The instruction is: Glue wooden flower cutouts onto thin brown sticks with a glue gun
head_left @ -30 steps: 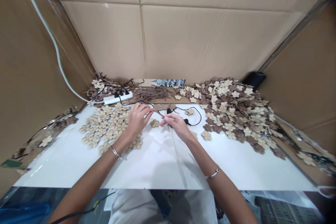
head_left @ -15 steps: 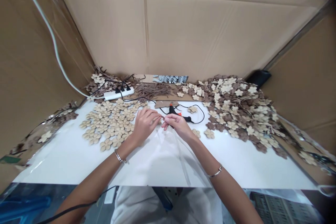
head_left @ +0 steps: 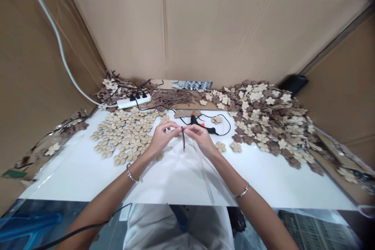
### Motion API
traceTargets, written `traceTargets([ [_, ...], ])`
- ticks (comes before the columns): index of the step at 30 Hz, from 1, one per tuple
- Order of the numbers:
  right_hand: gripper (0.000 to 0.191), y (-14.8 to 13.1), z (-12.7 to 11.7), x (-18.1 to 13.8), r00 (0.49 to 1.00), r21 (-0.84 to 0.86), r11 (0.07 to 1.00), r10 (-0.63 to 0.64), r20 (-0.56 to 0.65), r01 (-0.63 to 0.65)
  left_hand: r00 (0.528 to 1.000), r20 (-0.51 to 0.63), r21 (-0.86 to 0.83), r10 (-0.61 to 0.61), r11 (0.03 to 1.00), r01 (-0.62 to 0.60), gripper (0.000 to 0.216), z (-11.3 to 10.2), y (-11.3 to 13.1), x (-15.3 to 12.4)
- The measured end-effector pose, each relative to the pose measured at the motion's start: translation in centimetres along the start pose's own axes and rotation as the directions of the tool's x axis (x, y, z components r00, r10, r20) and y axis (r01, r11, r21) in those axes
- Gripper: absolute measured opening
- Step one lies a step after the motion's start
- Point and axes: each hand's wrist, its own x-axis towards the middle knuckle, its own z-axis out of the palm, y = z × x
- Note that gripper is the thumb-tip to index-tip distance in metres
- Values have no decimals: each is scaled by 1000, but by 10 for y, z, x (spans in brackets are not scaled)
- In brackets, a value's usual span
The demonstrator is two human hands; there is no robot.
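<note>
The two hands have drawn together. A second ago the left hand point(head_left: 160, 138) sat over the edge of the pale flowers point(head_left: 125, 133), apart from the right hand point(head_left: 202, 138). Now their fingers point(head_left: 176, 127) meet above the desk point(head_left: 88, 175). The brown strip point(head_left: 183, 140), earlier slanted between them, hangs straight down. The glue gun point(head_left: 197, 121), earlier half hidden, shows clear beyond the right hand.

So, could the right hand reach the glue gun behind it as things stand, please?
Probably yes: the glue gun lies just beyond the right hand, with nothing between them. That hand does pinch the brown strip together with the left hand, so it would have to let go.
</note>
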Motion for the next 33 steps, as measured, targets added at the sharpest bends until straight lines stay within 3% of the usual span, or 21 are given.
traceTargets([
  [10,25,-3,3,-2,1000,-30,1000,10,-20,-10,999,26,-54,-41,998,42,21,-2,1,0],
  [21,26,-5,6,-5,999,-42,998,40,28,-39,1000,18,79,16,997,-17,24,0,-3,-1],
  [25,23,-7,6,-6,1000,-56,998,-30,-8,29,999,25,48,-44,998,43,24,-3,-1,1],
  [33,29,-2,4,-6,994,-168,985,-10,107,28,987,136,-62,-90,993,100,27,-5,-1,3],
])
